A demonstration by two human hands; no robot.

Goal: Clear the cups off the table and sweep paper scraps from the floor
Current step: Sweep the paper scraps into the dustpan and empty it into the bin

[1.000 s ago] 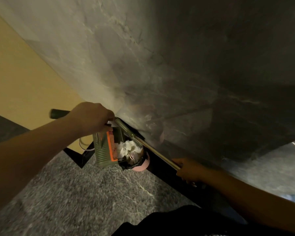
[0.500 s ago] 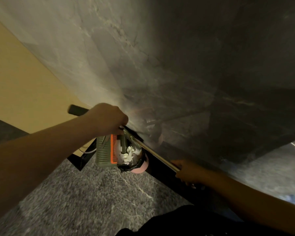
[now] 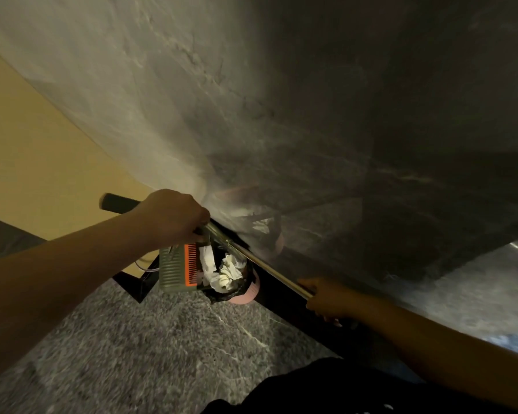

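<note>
Grey speckled stone floor (image 3: 132, 354) at the foot of a veined marble wall (image 3: 251, 115), with a tan panel to the left; dim light, some motion blur.

Left hand (image 3: 171, 216) is wrapped tight round the black-gripped handle (image 3: 114, 202) of a green ribbed dustpan with an orange comb edge (image 3: 177, 270). The pan hangs tilted with its mouth toward the bin, so I'd guess it's being emptied.

Crumpled white paper scraps (image 3: 225, 271) lie in the black-lined pink bin (image 3: 245, 292), which stands on the floor against the black skirting, just right of the pan. Whether any scraps are left in the pan I cannot tell.

Long metal broom pole (image 3: 266, 268) runs diagonally from under the left hand down to the right hand (image 3: 326, 300), fingers (image 3: 307, 283) curled round it; likely just parked along the wall to keep it clear of the tipping.

No cups or counter in view; sweeping looks near done.
</note>
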